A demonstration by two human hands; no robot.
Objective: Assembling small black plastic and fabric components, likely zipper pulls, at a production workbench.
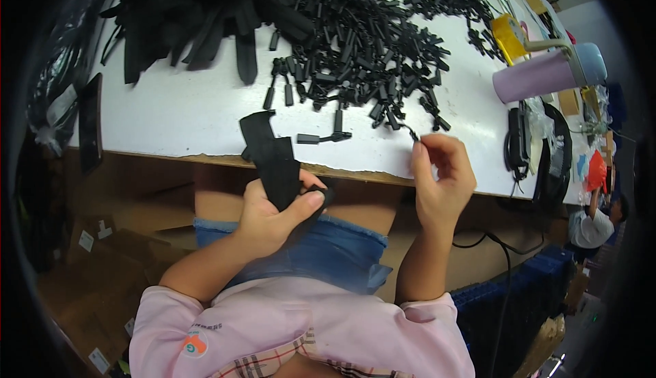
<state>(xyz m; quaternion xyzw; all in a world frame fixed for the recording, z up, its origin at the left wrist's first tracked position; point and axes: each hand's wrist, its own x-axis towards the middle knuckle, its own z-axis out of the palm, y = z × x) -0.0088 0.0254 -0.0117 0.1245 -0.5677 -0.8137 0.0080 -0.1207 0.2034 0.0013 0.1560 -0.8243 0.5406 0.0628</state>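
Pink sleeves, hands gripping black strap.

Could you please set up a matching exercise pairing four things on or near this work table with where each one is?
Things:
1. black strap
2. small black clip
3. lilac tumbler
4. heap of black plastic parts

Places:
A. lying on its side at the table's right end
B. spread over the middle of the table
C. held in the left hand
D. pinched by the right hand at the table's near edge

Pairs: 1-C, 2-D, 3-A, 4-B
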